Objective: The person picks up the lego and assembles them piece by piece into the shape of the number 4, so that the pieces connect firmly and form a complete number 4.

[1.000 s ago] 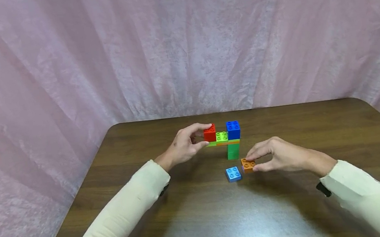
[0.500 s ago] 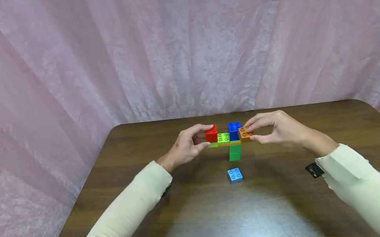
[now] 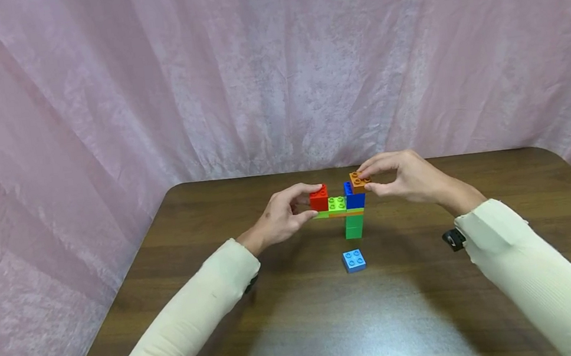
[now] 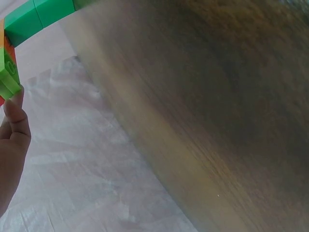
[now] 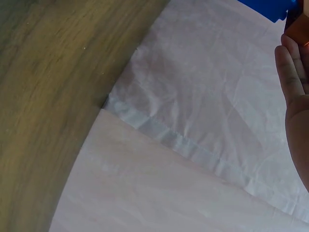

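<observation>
In the head view a toy-brick structure stands mid-table: stacked green bricks (image 3: pixel 354 226) carry flat orange and lime layers, topped by a red brick (image 3: pixel 318 200), a lime brick (image 3: pixel 337 203) and a blue brick (image 3: pixel 355 200). My left hand (image 3: pixel 281 217) grips the red end, fingers above and thumb at the lime edge below. Between thumb and fingers, my right hand (image 3: pixel 404 178) pinches an orange brick (image 3: pixel 360 182) that overlaps the blue brick's top right. The right wrist view shows the orange brick (image 5: pixel 298 26) close against the blue brick (image 5: pixel 268 7).
A light blue brick (image 3: pixel 354 260) lies on the wooden table (image 3: pixel 303 318) in front of the structure. Pink curtains (image 3: pixel 272 72) hang behind the table's far edge and along its sides.
My right hand has picked the orange brick up from beside the light blue one and raised it to the blue brick's top. The left hand keeps its grip, nearly still.
</observation>
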Demonstrator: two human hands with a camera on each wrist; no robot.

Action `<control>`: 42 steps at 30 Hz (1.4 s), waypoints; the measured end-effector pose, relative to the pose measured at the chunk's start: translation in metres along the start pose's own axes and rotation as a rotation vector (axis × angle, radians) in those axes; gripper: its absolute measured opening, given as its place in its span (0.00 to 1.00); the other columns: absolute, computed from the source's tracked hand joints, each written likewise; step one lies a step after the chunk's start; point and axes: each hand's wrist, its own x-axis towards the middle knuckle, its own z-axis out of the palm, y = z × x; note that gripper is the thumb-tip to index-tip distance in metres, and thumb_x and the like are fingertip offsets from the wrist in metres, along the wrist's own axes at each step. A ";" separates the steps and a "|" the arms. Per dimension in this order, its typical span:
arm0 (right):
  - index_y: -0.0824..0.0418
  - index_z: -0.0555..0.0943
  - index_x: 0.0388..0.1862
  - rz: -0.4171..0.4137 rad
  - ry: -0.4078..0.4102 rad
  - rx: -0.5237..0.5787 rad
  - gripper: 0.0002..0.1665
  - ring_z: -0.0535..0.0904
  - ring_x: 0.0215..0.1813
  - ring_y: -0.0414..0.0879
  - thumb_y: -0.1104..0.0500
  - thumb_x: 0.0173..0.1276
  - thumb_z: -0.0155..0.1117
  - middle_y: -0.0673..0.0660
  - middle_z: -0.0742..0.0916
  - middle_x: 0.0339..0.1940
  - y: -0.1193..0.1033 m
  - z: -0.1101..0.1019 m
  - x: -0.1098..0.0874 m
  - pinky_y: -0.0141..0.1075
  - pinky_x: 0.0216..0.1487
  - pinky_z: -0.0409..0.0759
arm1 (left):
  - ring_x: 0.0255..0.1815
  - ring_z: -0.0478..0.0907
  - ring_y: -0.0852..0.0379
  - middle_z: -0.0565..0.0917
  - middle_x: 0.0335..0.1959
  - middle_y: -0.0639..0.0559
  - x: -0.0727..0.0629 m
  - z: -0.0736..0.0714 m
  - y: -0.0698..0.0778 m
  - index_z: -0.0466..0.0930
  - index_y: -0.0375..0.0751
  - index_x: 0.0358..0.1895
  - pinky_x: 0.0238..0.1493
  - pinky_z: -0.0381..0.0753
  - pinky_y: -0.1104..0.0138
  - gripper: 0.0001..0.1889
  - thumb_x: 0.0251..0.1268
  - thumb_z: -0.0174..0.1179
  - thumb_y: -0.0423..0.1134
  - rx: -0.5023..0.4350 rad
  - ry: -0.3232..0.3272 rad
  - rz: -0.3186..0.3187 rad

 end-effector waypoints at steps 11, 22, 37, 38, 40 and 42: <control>0.63 0.88 0.46 0.029 -0.006 0.007 0.13 0.82 0.54 0.52 0.66 0.62 0.72 0.57 0.88 0.50 0.005 0.005 0.005 0.41 0.52 0.80 | 0.41 0.84 0.47 0.86 0.49 0.41 0.000 -0.001 0.001 0.78 0.36 0.61 0.33 0.76 0.64 0.25 0.59 0.69 0.24 -0.012 -0.005 -0.011; 0.64 0.88 0.47 0.034 -0.031 0.019 0.13 0.81 0.55 0.54 0.66 0.63 0.71 0.58 0.87 0.51 0.003 0.008 0.009 0.53 0.53 0.80 | 0.40 0.84 0.53 0.86 0.49 0.40 -0.001 -0.001 0.003 0.78 0.36 0.61 0.32 0.76 0.67 0.25 0.59 0.68 0.23 -0.018 0.003 -0.009; 0.66 0.86 0.42 0.050 -0.002 0.153 0.11 0.83 0.51 0.55 0.71 0.60 0.72 0.62 0.87 0.49 0.009 0.020 0.010 0.48 0.54 0.81 | 0.45 0.85 0.51 0.84 0.54 0.39 -0.002 -0.005 0.004 0.76 0.35 0.64 0.42 0.84 0.64 0.28 0.59 0.68 0.23 -0.025 -0.020 -0.030; 0.67 0.85 0.42 0.057 -0.006 0.157 0.11 0.83 0.51 0.56 0.71 0.60 0.72 0.63 0.86 0.49 0.009 0.021 0.009 0.51 0.55 0.80 | 0.47 0.85 0.50 0.83 0.56 0.39 -0.003 -0.006 0.004 0.76 0.35 0.65 0.45 0.84 0.64 0.28 0.60 0.67 0.23 -0.039 -0.029 -0.035; 0.67 0.83 0.42 0.065 -0.007 0.161 0.12 0.84 0.51 0.58 0.72 0.60 0.72 0.65 0.86 0.50 0.010 0.023 0.008 0.54 0.55 0.79 | 0.52 0.84 0.47 0.81 0.59 0.38 -0.004 -0.007 0.005 0.74 0.35 0.67 0.50 0.83 0.61 0.30 0.60 0.66 0.21 -0.069 -0.042 -0.043; 0.68 0.82 0.42 0.060 -0.003 0.163 0.12 0.84 0.51 0.59 0.72 0.60 0.72 0.66 0.86 0.50 0.011 0.024 0.007 0.54 0.55 0.79 | 0.54 0.83 0.46 0.80 0.61 0.38 -0.006 -0.009 0.006 0.73 0.35 0.68 0.51 0.83 0.61 0.31 0.60 0.66 0.21 -0.086 -0.042 -0.051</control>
